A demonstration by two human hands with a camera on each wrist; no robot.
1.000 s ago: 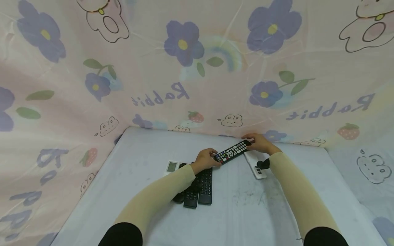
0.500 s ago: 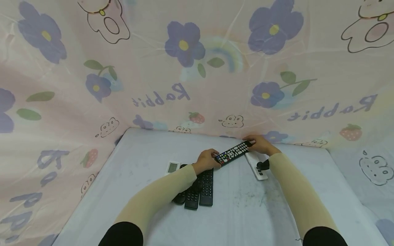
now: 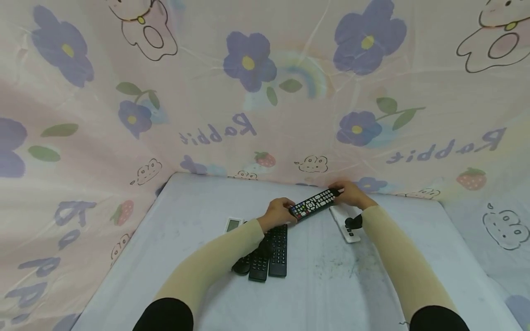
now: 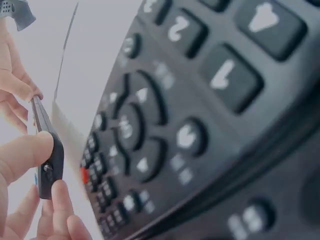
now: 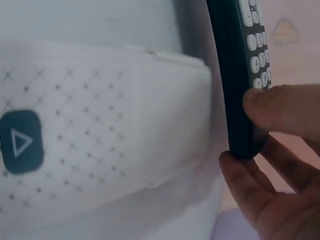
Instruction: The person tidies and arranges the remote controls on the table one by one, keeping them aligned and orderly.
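Both hands hold one black remote control (image 3: 312, 205) with pale buttons, tilted up to the right in the head view. My left hand (image 3: 276, 214) pinches its lower left end; in the left wrist view the thumb lies on one side of the remote's end (image 4: 51, 175) and fingers on the other. At the upper right end, my right hand (image 3: 349, 194) grips it between thumb and fingers, also plain in the right wrist view, where the remote (image 5: 235, 75) stands on edge. Below the right hand lies a white remote (image 3: 343, 224), partly covered by the wrist camera.
Under the left forearm several black remotes lie side by side, among them a long one (image 3: 278, 253) and a narrower one (image 3: 258, 269). A white remote with a small screen (image 3: 233, 224) is behind them. A patterned curtain (image 3: 290, 138) borders the white table (image 3: 198, 197).
The head view has shifted slightly. Both hands keep their grip on the black remote, which stays nearly in place.
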